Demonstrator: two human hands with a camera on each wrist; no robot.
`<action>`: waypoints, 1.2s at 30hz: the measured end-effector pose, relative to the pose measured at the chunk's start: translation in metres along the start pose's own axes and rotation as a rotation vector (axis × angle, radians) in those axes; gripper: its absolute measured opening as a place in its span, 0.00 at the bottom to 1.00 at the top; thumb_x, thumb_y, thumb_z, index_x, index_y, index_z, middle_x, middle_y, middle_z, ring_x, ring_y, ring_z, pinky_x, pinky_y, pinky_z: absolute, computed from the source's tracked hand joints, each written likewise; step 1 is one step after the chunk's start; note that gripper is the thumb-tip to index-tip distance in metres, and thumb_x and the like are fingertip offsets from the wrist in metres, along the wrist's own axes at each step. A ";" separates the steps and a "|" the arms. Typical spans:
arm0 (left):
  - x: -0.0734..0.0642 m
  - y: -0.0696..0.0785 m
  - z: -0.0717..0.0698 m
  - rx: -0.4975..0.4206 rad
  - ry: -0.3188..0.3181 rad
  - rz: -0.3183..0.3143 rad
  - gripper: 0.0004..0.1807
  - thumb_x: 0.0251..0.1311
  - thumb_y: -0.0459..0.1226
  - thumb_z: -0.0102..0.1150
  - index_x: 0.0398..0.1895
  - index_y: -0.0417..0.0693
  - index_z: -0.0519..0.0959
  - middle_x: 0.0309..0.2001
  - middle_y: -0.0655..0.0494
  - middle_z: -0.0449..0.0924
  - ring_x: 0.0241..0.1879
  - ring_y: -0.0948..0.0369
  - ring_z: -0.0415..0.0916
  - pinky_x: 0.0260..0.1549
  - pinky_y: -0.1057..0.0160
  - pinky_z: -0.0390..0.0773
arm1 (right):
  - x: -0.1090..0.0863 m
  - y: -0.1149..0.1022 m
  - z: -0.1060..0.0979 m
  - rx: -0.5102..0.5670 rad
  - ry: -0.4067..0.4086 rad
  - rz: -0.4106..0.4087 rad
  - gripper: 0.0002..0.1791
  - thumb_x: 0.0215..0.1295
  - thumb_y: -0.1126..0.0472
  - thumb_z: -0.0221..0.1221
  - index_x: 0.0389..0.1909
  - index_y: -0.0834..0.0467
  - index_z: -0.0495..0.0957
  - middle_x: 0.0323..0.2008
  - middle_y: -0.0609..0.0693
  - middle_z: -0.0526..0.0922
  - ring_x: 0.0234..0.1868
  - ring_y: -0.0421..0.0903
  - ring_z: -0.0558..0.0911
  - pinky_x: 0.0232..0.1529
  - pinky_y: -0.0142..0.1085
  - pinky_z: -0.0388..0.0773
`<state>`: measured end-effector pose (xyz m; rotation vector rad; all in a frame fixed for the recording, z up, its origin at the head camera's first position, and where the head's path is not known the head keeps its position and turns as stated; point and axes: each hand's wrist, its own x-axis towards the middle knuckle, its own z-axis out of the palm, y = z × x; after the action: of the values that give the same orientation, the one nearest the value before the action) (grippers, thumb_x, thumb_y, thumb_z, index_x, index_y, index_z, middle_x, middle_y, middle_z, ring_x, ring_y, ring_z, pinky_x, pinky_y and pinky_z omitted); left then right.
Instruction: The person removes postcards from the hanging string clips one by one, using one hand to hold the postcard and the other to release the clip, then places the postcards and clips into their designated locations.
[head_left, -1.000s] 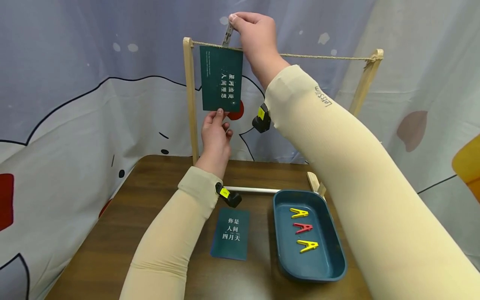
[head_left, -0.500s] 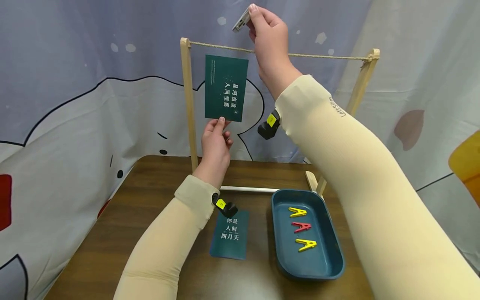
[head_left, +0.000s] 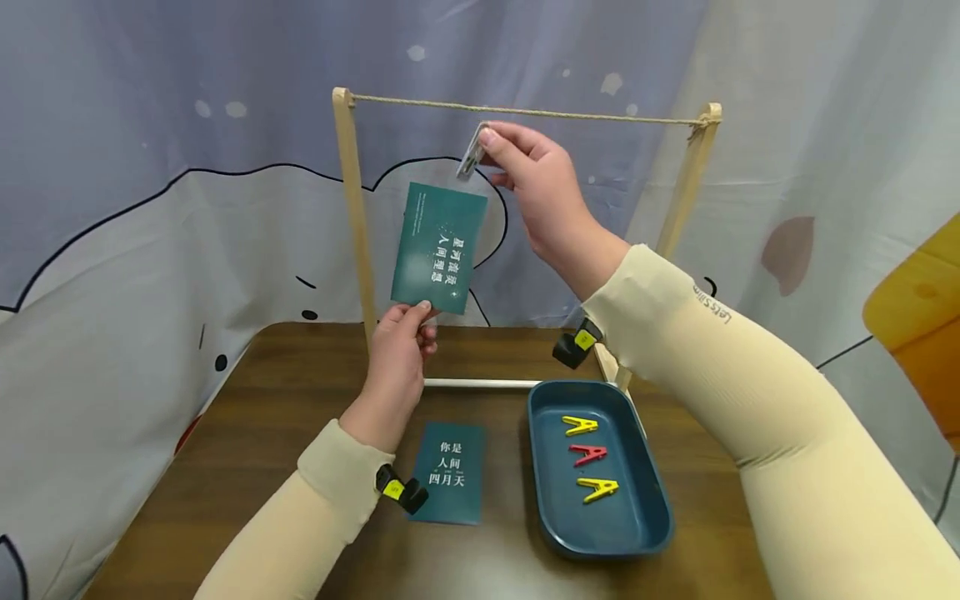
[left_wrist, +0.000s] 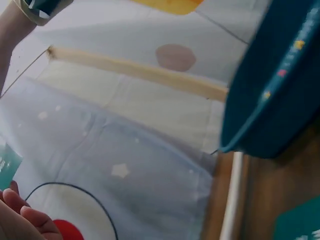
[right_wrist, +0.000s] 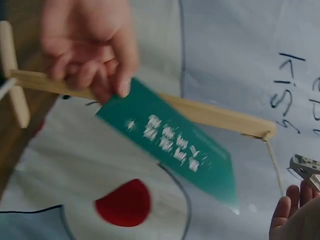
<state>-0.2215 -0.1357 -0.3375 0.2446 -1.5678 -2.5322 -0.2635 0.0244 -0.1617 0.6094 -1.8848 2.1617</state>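
My left hand [head_left: 397,358] pinches a dark green printed card [head_left: 438,250] by its lower edge, thumb in front. The card stands tilted in the air, its white characters turned sideways. Just above its top edge, my right hand [head_left: 543,187] holds a grey clip [head_left: 471,152] between thumb and fingers, apart from the card. Both are below the rope [head_left: 525,111], which is strung between two wooden posts. In the right wrist view the card [right_wrist: 175,145] hangs from the left hand's fingers, and the clip [right_wrist: 305,167] shows at the right edge.
A second green card [head_left: 450,475] lies on the brown table [head_left: 300,400]. To its right, a blue tray [head_left: 536,483] contains two yellow clips [head_left: 597,489] and a red clip [head_left: 587,454]. A white bar [head_left: 480,383] joins the frame's feet, and a patterned curtain [head_left: 247,250] hangs behind.
The card, first up at the rope, has come down with the left hand and tilted. The right hand rose and moved right with the clip, then dropped below the rope. The view has shifted slightly.
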 end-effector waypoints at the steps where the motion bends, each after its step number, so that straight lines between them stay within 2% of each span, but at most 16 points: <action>1: -0.004 -0.002 -0.004 0.009 -0.011 -0.008 0.07 0.71 0.39 0.55 0.35 0.46 0.71 0.32 0.56 0.76 0.25 0.64 0.66 0.24 0.68 0.66 | -0.005 0.005 -0.003 -0.019 -0.015 0.017 0.15 0.71 0.61 0.58 0.54 0.64 0.80 0.42 0.49 0.83 0.49 0.46 0.79 0.51 0.36 0.74; 4: -0.018 -0.009 -0.015 0.030 -0.044 -0.050 0.07 0.71 0.37 0.55 0.35 0.46 0.69 0.31 0.56 0.72 0.25 0.64 0.66 0.23 0.68 0.64 | -0.022 0.019 -0.013 -0.072 -0.052 0.085 0.16 0.71 0.61 0.59 0.55 0.65 0.79 0.41 0.49 0.83 0.47 0.45 0.79 0.50 0.38 0.73; 7: -0.032 -0.020 -0.027 0.084 -0.056 -0.113 0.06 0.71 0.37 0.54 0.37 0.45 0.70 0.33 0.57 0.72 0.25 0.64 0.66 0.23 0.69 0.64 | -0.043 0.037 -0.028 -0.171 -0.111 0.167 0.19 0.70 0.58 0.60 0.57 0.64 0.78 0.44 0.49 0.83 0.47 0.45 0.78 0.52 0.39 0.72; 12: -0.055 -0.043 -0.048 0.232 -0.060 -0.216 0.09 0.69 0.36 0.55 0.45 0.40 0.73 0.36 0.53 0.74 0.25 0.64 0.64 0.21 0.70 0.63 | -0.087 0.065 -0.063 -0.371 -0.221 0.310 0.22 0.69 0.53 0.61 0.60 0.60 0.77 0.53 0.51 0.81 0.52 0.49 0.77 0.58 0.44 0.70; 14: -0.064 -0.050 -0.057 0.270 -0.067 -0.257 0.10 0.68 0.35 0.56 0.48 0.39 0.73 0.36 0.52 0.74 0.25 0.64 0.63 0.19 0.71 0.62 | -0.104 0.075 -0.076 -0.427 -0.242 0.346 0.22 0.68 0.51 0.62 0.58 0.58 0.78 0.52 0.52 0.81 0.53 0.50 0.77 0.58 0.45 0.71; 17: -0.078 -0.058 -0.072 0.296 -0.080 -0.317 0.11 0.67 0.34 0.56 0.48 0.38 0.71 0.36 0.52 0.74 0.24 0.65 0.62 0.18 0.73 0.60 | -0.127 0.089 -0.092 -0.518 -0.251 0.361 0.20 0.66 0.52 0.64 0.55 0.57 0.79 0.49 0.52 0.83 0.51 0.49 0.79 0.54 0.44 0.74; 20: -0.091 -0.066 -0.088 0.303 -0.099 -0.367 0.12 0.66 0.34 0.56 0.49 0.37 0.70 0.37 0.51 0.74 0.25 0.66 0.61 0.18 0.73 0.58 | -0.147 0.100 -0.103 -0.632 -0.256 0.358 0.19 0.65 0.52 0.66 0.53 0.57 0.81 0.44 0.51 0.83 0.45 0.49 0.80 0.47 0.41 0.77; 24: -0.107 -0.075 -0.104 0.317 -0.109 -0.420 0.14 0.67 0.35 0.55 0.51 0.37 0.69 0.38 0.51 0.74 0.25 0.65 0.61 0.19 0.72 0.58 | -0.171 0.110 -0.115 -0.739 -0.311 0.348 0.19 0.63 0.52 0.67 0.49 0.58 0.82 0.38 0.48 0.82 0.39 0.47 0.78 0.40 0.38 0.77; 30: -0.118 -0.083 -0.113 0.289 -0.133 -0.492 0.14 0.68 0.37 0.56 0.50 0.37 0.68 0.38 0.53 0.75 0.24 0.67 0.62 0.19 0.73 0.58 | -0.203 0.122 -0.125 -0.824 -0.444 0.308 0.16 0.61 0.51 0.69 0.44 0.57 0.82 0.33 0.43 0.79 0.37 0.42 0.77 0.38 0.35 0.76; 36: -0.126 -0.084 -0.118 0.236 -0.162 -0.588 0.16 0.70 0.38 0.52 0.52 0.40 0.61 0.36 0.57 0.79 0.24 0.68 0.67 0.21 0.72 0.63 | -0.225 0.134 -0.130 -0.884 -0.567 0.295 0.13 0.59 0.53 0.70 0.40 0.56 0.82 0.31 0.41 0.77 0.35 0.42 0.76 0.37 0.33 0.74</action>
<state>-0.0771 -0.1742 -0.4575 0.6266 -2.1210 -2.8282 -0.1408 0.1550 -0.3927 0.8081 -3.0611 1.0634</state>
